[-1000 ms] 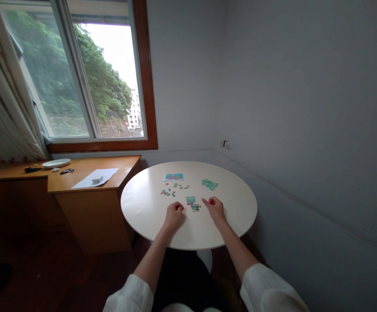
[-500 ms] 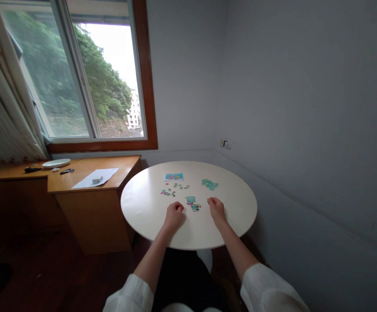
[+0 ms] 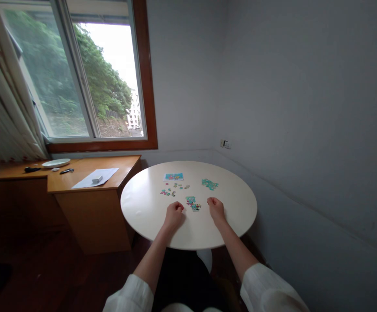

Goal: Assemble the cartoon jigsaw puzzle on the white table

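Note:
On the round white table [image 3: 143,216] lies a joined patch of jigsaw puzzle [image 3: 194,203], teal and pink with some yellow. My left hand [image 3: 174,213] rests just left of it with curled fingers. A small reddish spot shows at its fingertips, too small to name. To the right of the patch, my right hand [image 3: 217,209] is closed, thumb against the fingers, and whatever may be inside is hidden. Neither hand visibly touches the patch. Loose puzzle pieces [image 3: 166,192] are scattered beyond my left hand, and a pile of teal pieces [image 3: 210,184] lies beyond my right.
A small picture card [image 3: 173,177] with a colourful print lies toward the table's far side. Left of the table stands a wooden desk [image 3: 94,199] bearing a white paper sheet [image 3: 109,175], a small grey box [image 3: 97,178] and a white plate [image 3: 56,163]. Walls rise behind and at right.

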Action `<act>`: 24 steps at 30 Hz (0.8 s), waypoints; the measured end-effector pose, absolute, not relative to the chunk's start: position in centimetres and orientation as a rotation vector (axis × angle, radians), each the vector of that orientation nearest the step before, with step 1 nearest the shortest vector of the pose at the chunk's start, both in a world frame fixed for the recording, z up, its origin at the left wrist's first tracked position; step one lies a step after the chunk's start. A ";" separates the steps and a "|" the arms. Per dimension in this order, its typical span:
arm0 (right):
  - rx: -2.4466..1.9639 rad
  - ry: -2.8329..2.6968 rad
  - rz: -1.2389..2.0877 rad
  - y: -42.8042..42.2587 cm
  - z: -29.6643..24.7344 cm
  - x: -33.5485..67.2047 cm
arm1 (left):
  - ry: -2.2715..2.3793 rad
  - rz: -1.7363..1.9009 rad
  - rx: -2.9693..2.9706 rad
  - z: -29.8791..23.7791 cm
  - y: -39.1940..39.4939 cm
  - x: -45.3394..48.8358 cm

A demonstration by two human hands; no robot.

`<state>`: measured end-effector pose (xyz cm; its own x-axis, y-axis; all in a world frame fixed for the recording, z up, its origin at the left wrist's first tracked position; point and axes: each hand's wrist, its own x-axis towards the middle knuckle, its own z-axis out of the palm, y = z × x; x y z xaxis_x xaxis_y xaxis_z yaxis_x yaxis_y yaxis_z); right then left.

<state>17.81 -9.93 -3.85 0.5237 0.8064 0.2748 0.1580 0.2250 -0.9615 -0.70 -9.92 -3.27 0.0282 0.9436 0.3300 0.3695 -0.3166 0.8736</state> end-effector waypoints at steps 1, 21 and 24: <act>-1.301 -0.959 0.550 -9.9 -3.9 17.8 | 1.340 1.281 1.732 -3.3 -9.9 -0.7; -1.351 -0.919 0.507 -9.8 -3.9 17.8 | 1.369 1.265 1.749 -3.4 -9.8 -0.7; -1.331 -0.914 0.527 -10.0 -3.8 17.7 | 1.367 1.263 1.752 -3.4 -9.7 -0.7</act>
<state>17.74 -9.97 -3.75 0.5652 0.7831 0.2596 0.1676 0.1991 -0.9655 -0.73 -9.75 -3.41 0.0279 0.9451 0.3255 0.3995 -0.3090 0.8631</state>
